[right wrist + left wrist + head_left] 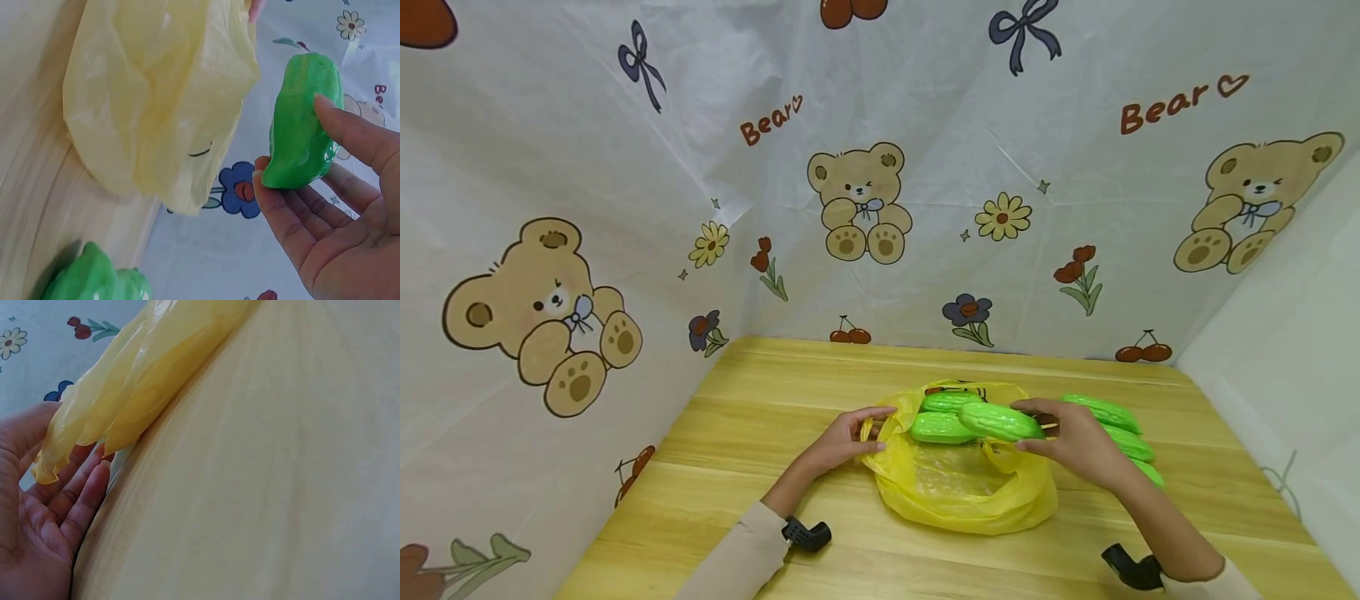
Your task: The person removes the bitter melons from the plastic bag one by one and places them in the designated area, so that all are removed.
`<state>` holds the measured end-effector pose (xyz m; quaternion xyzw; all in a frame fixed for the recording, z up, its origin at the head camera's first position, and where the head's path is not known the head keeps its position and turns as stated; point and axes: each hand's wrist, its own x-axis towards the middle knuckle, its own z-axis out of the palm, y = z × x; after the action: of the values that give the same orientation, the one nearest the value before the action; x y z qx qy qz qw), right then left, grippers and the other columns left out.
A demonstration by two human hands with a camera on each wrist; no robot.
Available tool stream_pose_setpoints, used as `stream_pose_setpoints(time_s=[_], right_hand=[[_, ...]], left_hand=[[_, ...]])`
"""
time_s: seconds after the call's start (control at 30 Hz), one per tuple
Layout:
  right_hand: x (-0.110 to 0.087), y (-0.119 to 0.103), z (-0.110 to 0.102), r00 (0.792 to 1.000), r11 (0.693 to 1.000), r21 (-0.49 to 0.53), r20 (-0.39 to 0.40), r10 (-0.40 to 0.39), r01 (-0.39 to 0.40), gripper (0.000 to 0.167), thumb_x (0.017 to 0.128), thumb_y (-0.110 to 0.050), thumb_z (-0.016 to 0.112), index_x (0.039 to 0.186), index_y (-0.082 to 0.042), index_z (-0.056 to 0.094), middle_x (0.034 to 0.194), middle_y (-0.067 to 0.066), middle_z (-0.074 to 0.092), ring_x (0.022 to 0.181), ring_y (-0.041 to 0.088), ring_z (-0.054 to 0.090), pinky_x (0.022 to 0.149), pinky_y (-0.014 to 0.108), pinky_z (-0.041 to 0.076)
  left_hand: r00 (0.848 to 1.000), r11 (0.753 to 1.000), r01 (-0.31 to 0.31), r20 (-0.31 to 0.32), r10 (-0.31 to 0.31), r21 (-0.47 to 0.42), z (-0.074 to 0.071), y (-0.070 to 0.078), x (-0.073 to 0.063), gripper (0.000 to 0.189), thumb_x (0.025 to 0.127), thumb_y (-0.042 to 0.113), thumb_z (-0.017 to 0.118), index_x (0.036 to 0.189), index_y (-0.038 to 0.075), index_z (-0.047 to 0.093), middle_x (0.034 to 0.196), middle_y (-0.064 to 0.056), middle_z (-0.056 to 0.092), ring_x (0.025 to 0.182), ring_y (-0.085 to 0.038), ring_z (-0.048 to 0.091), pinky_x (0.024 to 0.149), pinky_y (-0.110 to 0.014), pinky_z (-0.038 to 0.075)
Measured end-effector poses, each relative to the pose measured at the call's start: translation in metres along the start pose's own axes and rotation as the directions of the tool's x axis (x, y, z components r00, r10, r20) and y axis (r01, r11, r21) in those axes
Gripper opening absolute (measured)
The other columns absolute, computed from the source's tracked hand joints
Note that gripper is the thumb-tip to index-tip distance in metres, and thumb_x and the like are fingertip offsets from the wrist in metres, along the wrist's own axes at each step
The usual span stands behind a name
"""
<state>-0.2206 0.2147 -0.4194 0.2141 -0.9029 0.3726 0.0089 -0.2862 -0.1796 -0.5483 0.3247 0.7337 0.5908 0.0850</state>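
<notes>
A yellow plastic bag (pixel 970 500) lies on the table with its mouth spread. Two glossy green cucumbers, apparently fakes, rest in it; the nearer cucumber (pixel 936 427) lies beside the bag's left rim. My left hand (pixel 850 437) holds that rim between thumb and fingers; the left wrist view shows the film (pixel 125 394) hanging over the fingers. Above the bag's right side, my right hand (pixel 1071 437) grips another green cucumber (pixel 1000 422) by its right end. In the right wrist view, thumb and fingertips pinch this cucumber (pixel 303 125), held apart from the bag.
Several more green cucumbers (pixel 1123 442) lie in a group on the wooden table (pixel 760 400), right of the bag and partly behind my right forearm. A sheet printed with bears (pixel 865 204) hangs behind the table. A thin cable (pixel 1283 483) shows at the right wall.
</notes>
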Motion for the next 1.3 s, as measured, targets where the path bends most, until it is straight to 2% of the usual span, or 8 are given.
stream_pose_setpoints(time_s=[0.17, 0.4, 0.6, 0.73, 1.03, 1.3], right_hand=[[-0.006, 0.01, -0.011, 0.999, 0.999, -0.035, -0.052, -0.006, 0.004, 0.051, 0.085, -0.014, 0.083, 0.131, -0.001, 0.066, 0.124, 0.018, 0.068, 0.106, 0.035, 0.066, 0.08, 0.035, 0.059], [-0.015, 0.023, -0.024, 0.994, 0.999, -0.046, -0.108, 0.012, -0.017, 0.052, 0.084, -0.013, 0.084, 0.13, 0.003, 0.066, 0.121, 0.022, 0.068, 0.102, 0.036, 0.066, 0.076, 0.032, 0.059], [-0.024, 0.033, -0.034, 0.99, 0.997, -0.058, -0.138, 0.04, -0.049, 0.055, 0.084, -0.018, 0.085, 0.131, 0.004, 0.065, 0.121, 0.023, 0.067, 0.103, 0.036, 0.065, 0.074, 0.026, 0.058], [-0.03, 0.043, -0.037, 0.985, 0.995, -0.064, -0.155, 0.071, -0.082, 0.057, 0.085, -0.023, 0.085, 0.132, 0.001, 0.065, 0.124, 0.024, 0.066, 0.103, 0.039, 0.067, 0.074, 0.024, 0.057], [-0.042, 0.063, -0.048, 0.966, 0.984, -0.056, -0.206, 0.154, -0.168, 0.061, 0.087, -0.031, 0.082, 0.138, -0.003, 0.062, 0.133, 0.024, 0.062, 0.11, 0.045, 0.064, 0.074, 0.018, 0.051], [-0.051, 0.08, -0.057, 0.942, 0.967, -0.028, -0.237, 0.239, -0.253, 0.069, 0.089, -0.037, 0.08, 0.144, -0.005, 0.056, 0.14, 0.026, 0.056, 0.117, 0.049, 0.057, 0.072, 0.017, 0.048]], left_hand=[[1.0, 1.0, 0.003, -0.001, -0.003, -0.021, 0.001, 0.001, 0.0, 0.057, 0.095, 0.004, 0.07, 0.148, 0.003, 0.051, 0.131, -0.019, 0.055, 0.094, -0.017, 0.045, 0.07, -0.023, 0.038], [1.0, 1.0, 0.012, 0.0, -0.012, -0.01, 0.001, 0.002, 0.0, 0.057, 0.095, 0.005, 0.071, 0.149, 0.005, 0.051, 0.144, -0.016, 0.053, 0.1, -0.017, 0.046, 0.072, -0.023, 0.039], [1.0, 1.0, 0.006, -0.004, -0.006, -0.001, 0.0, 0.0, 0.001, 0.056, 0.095, 0.006, 0.071, 0.148, 0.007, 0.052, 0.141, -0.014, 0.056, 0.096, -0.018, 0.046, 0.072, -0.024, 0.04], [1.0, 1.0, -0.004, -0.006, 0.004, 0.009, 0.0, -0.002, 0.001, 0.056, 0.095, 0.006, 0.071, 0.148, 0.005, 0.052, 0.135, -0.016, 0.057, 0.093, -0.017, 0.046, 0.069, -0.023, 0.038], [1.0, 1.0, 0.0, -0.006, 0.0, 0.012, 0.0, -0.004, 0.0, 0.056, 0.095, 0.007, 0.071, 0.147, 0.006, 0.053, 0.121, -0.013, 0.056, 0.09, -0.014, 0.045, 0.069, -0.023, 0.037], [1.0, 1.0, 0.005, -0.011, -0.005, 0.009, 0.0, -0.002, 0.0, 0.055, 0.095, 0.008, 0.072, 0.147, 0.01, 0.054, 0.123, -0.011, 0.057, 0.091, -0.014, 0.046, 0.071, -0.023, 0.038]])
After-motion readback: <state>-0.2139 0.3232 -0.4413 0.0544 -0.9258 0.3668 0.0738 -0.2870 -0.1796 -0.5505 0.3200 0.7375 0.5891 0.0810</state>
